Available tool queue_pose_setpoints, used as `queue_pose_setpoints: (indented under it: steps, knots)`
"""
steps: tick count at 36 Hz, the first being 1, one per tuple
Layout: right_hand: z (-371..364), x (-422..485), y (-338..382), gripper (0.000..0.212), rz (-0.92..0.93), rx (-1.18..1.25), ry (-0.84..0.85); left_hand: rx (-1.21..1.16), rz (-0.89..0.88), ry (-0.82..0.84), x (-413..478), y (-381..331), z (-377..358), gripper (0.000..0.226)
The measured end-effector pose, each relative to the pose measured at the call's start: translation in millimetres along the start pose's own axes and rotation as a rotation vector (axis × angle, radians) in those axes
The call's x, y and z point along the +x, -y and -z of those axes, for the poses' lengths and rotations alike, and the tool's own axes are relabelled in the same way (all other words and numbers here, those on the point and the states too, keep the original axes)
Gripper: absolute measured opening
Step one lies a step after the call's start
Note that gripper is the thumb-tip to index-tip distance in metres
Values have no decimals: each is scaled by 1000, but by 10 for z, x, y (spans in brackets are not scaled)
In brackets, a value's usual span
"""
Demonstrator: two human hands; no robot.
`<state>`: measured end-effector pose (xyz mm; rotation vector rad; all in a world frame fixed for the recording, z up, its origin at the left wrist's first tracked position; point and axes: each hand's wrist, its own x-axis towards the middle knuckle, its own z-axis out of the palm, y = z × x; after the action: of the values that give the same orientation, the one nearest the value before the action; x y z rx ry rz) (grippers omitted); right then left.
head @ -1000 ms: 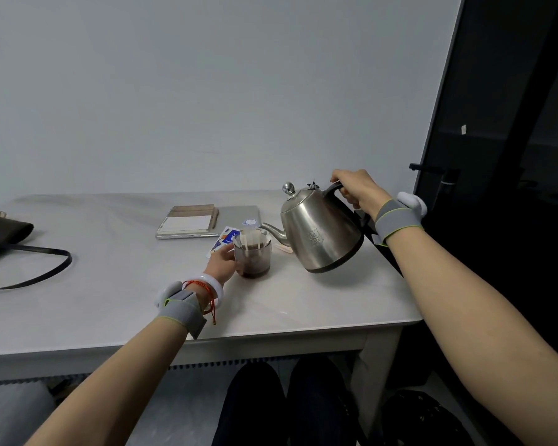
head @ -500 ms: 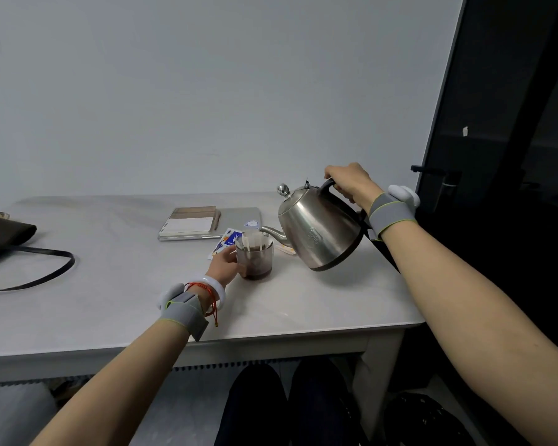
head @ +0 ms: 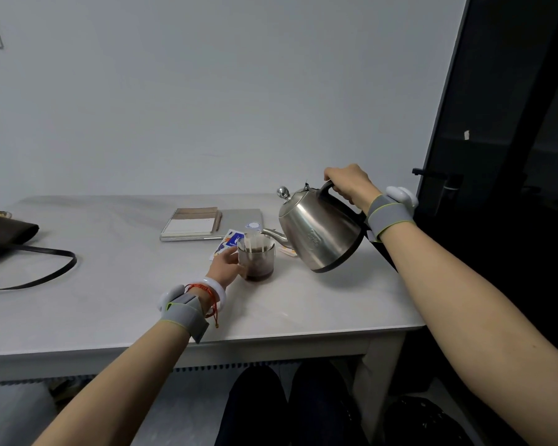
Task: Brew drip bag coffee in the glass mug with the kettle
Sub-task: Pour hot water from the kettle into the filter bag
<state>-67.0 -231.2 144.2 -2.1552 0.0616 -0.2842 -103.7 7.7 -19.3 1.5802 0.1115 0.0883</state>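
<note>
We see right hand [head: 348, 183] grip clamped on tilted kettle [head: 319, 233] handle, spout at glass mug [head: 257, 260] rim; left hand [head: 226, 264] grip curls round mug. Kettle logo, blue packet [head: 230, 243] print unreadable.

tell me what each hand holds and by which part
The right hand grips the kettle by its black handle; the left hand holds the mug by its side wall.

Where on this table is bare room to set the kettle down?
Free: the tabletop right of the glass mug, beneath the tilted kettle; also the stretch between the bag strap and the left hand. Crowded: behind the mug, by notebook and packet.
</note>
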Motion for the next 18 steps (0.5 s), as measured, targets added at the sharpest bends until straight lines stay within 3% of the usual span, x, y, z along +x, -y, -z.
queue_pose_setpoints:
  steps: [18]
  knots:
    - [-11,-5,-19,16,2,-2,-1,-11,-11,12,-16,16,-10,63]
